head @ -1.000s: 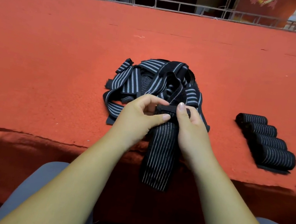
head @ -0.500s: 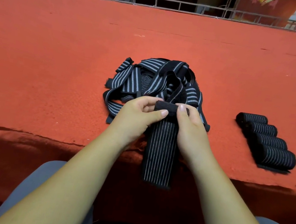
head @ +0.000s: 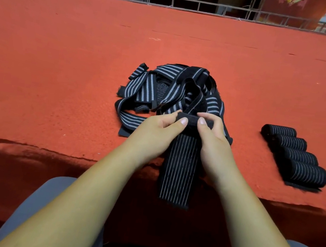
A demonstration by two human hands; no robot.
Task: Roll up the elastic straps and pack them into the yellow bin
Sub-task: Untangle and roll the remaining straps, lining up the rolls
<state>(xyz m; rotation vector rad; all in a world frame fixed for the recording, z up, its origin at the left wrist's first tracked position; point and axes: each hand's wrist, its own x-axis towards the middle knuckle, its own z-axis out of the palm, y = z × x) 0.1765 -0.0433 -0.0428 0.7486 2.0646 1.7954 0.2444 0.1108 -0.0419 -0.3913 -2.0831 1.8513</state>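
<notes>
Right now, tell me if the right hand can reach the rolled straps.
Likely yes: only bare red cloth lies between the right hand and the rolled straps, but it must first let go of the strap it pinches.

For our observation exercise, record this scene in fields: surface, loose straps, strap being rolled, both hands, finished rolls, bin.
surface: red felt table
loose straps: tangled pile, centre
strap being rolled: top end rolled, tail hanging over table edge
left hand: pinches the roll's left end
right hand: pinches its right end
finished rolls: four, side by side, right
yellow bin: not in view
</notes>
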